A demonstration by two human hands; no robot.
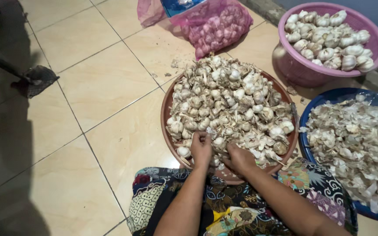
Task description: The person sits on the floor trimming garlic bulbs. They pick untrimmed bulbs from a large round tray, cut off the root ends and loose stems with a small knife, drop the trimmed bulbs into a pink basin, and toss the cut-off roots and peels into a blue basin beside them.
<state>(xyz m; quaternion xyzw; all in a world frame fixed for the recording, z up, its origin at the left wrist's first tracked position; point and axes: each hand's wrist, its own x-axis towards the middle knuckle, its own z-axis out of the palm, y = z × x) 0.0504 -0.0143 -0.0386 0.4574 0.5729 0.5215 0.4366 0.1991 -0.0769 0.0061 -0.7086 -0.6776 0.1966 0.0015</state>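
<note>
The left hand (201, 147) and right hand (240, 158) pinch garlic bulbs at the near edge of the round brown tray (166, 107), pulled close to the lap. Pale papery skins fill the blue basin (305, 114) by the right hand; cleaned white bulbs fill the pink plastic basin (324, 72) beyond it.
</note>
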